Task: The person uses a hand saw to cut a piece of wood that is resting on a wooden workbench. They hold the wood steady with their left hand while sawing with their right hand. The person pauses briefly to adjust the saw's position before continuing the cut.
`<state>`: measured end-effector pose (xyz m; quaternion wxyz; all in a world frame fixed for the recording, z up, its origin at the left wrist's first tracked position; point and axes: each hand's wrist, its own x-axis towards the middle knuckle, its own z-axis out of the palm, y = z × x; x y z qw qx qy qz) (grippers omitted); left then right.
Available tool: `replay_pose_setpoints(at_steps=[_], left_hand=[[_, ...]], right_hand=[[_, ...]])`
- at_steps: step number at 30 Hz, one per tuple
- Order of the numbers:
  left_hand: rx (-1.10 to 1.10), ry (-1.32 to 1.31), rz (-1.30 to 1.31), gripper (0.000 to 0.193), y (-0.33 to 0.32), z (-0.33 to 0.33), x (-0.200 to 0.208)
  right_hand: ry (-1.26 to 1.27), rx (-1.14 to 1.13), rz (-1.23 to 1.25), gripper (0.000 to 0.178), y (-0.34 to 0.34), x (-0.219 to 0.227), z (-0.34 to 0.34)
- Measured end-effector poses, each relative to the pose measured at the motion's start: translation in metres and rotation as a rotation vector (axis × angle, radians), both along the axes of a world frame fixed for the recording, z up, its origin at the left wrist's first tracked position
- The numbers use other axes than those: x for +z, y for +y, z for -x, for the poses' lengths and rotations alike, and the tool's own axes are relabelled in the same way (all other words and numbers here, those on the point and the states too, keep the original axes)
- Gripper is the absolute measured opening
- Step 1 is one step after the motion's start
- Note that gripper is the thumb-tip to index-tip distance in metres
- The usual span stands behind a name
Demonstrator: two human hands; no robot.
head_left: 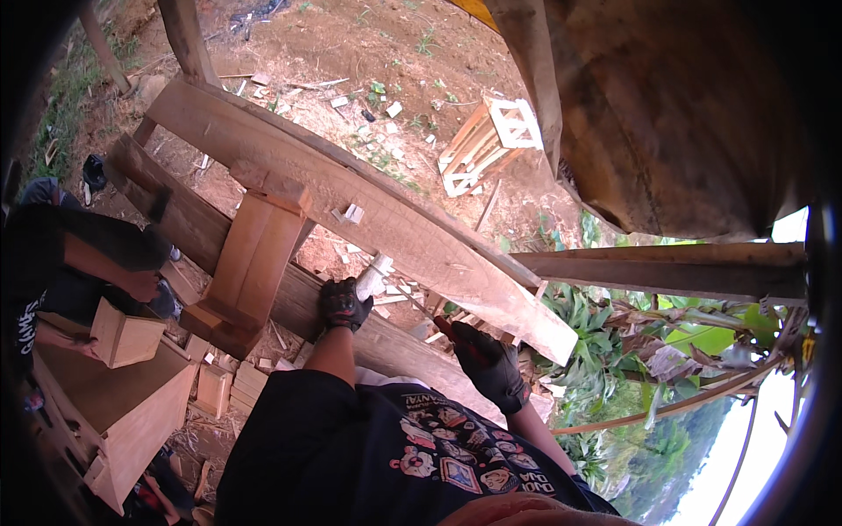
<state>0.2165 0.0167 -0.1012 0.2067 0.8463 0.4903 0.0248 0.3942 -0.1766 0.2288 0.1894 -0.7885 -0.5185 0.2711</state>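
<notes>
My left hand (pixel 345 304), in a dark glove, is closed around a short pale piece (pixel 374 277) that looks like wood. It sticks out past the fingers over the gap between two planks. My right hand (pixel 488 361), also gloved, is closed on the reddish handle of a thin-bladed tool (pixel 421 305). The blade points up and left toward the pale piece, apart from it as far as I can see. Its exact kind is unclear. The long far plank (pixel 421 241) lies beyond both hands, and a darker near plank (pixel 399 344) runs below them.
A brown wooden piece like a small bench (pixel 252 259) rests across the planks to the left. At far left, a co-worker's hand (pixel 77 344) touches a small wooden box (pixel 130 335) above a larger box (pixel 145 421). A slatted wooden frame (pixel 491 145) stands on the littered dirt beyond.
</notes>
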Motion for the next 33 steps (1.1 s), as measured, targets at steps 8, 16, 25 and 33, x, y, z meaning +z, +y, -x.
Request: replay_pose_setpoints(at_steps=[8,16,25,33], left_hand=[[0.040,-0.089,-0.097,0.045,0.003,0.001,0.017],[0.029,-0.050,0.034,0.052,0.006,0.004,0.013],[0.029,0.071,0.173,0.055,0.012,-0.001,0.033],[0.007,-0.001,0.057,0.048,0.009,0.000,0.011]], right_hand=[[0.072,0.238,-0.070,0.056,0.047,-0.054,0.004],[0.089,0.288,-0.207,0.055,0.117,-0.146,0.017],[0.149,0.197,-0.094,0.053,0.187,-0.213,0.011],[0.170,0.113,0.090,0.058,0.156,-0.144,0.011]])
